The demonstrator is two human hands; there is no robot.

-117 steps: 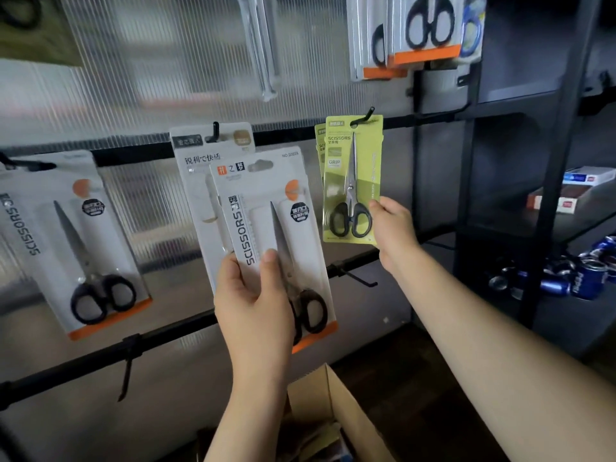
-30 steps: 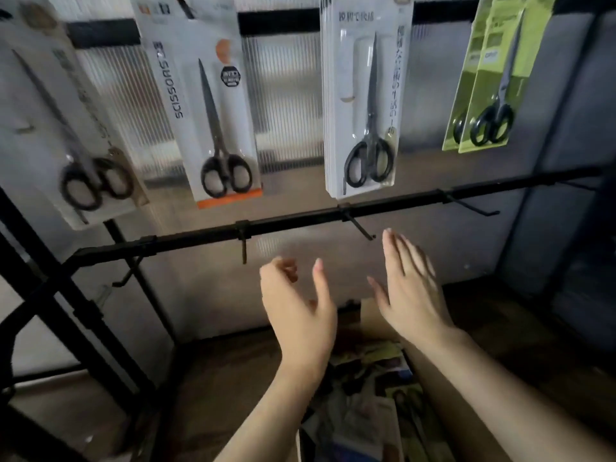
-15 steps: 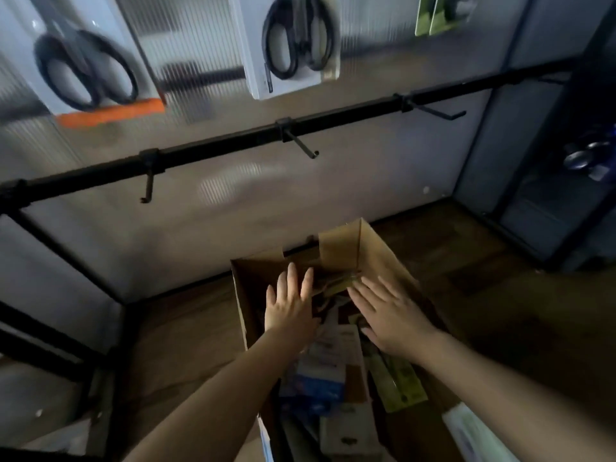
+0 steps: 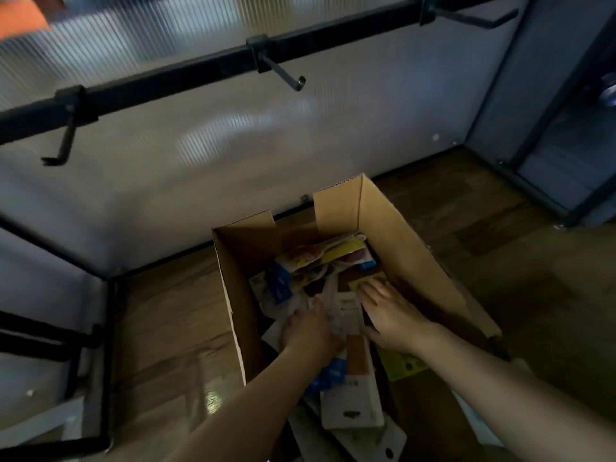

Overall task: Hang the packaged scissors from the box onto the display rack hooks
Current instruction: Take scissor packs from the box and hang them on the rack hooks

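Both hands were down inside the open brown cardboard box (image 4: 400, 241), which stood on the wooden plank floor (image 4: 166, 315) just below the display rack. The left hand (image 4: 308, 330) lay knuckles-up on the heap of packaged scissors (image 4: 320, 261), its fingers bent down among the cards; whether they had closed on any one pack could not be told, since the fingertips were buried and the light in the box was dim. The right hand (image 4: 388, 315) rested flat with its fingers straight and spread, the tips touching a small yellowish card (image 4: 368, 281) near the box's right wall. Between the two hands lay a long white card with an orange-brown band (image 4: 350, 328), lengthwise toward the viewer, and beside the right forearm a yellow-green card (image 4: 401, 363) showed. The packs lay jumbled and overlapping, blue, white and yellow ones piled against the far wall. The box's upright flaps rose at the back and right, hemming the hands in. Above, the black horizontal rail (image 4: 200, 75) of the rack crossed the view in front of a ribbed translucent panel (image 4: 233, 135), carrying three bare black hooks: one at the left (image 4: 65, 141) hanging down, one in the middle (image 4: 283, 70) jutting forward, one at the upper right (image 4: 473, 16). An orange edge of a hung pack (image 4: 20, 15) showed in the top left corner. A dark metal frame post (image 4: 110, 355) stood left of the box.
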